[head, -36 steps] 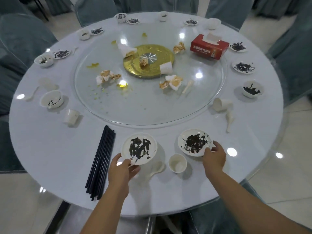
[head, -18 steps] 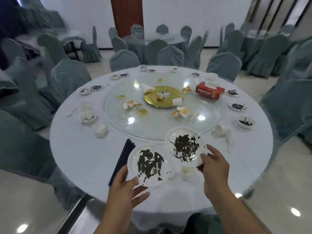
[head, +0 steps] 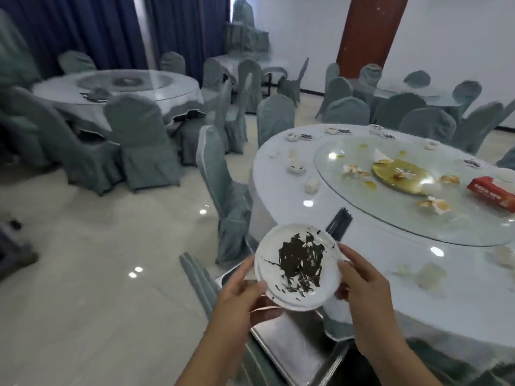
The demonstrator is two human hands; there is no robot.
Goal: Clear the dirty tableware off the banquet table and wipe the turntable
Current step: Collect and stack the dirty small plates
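Note:
Two white plates [head: 298,267] smeared with dark sauce are stacked one on the other, lifted off the table to its left. My left hand [head: 239,296] grips the stack's left rim, with fingers under it. My right hand [head: 359,282] holds the right rim. Beneath the plates lies a steel tray [head: 289,344] on a cart. The banquet table [head: 278,174] stands to the right with its glass turntable [head: 348,215], a gold centre disc [head: 401,176], food scraps, crumpled napkins and small dirty dishes [head: 306,137].
Black chopsticks [head: 338,221] lie at the table's near edge. A red tissue box [head: 490,192] sits on the turntable. A covered chair [head: 223,190] stands just left of the table. More covered chairs and tables fill the hall, with open floor at the left.
Both plates were lifted from the table and brought together into one stack. My view swung left, away from the table, and the stack now hangs over the steel tray.

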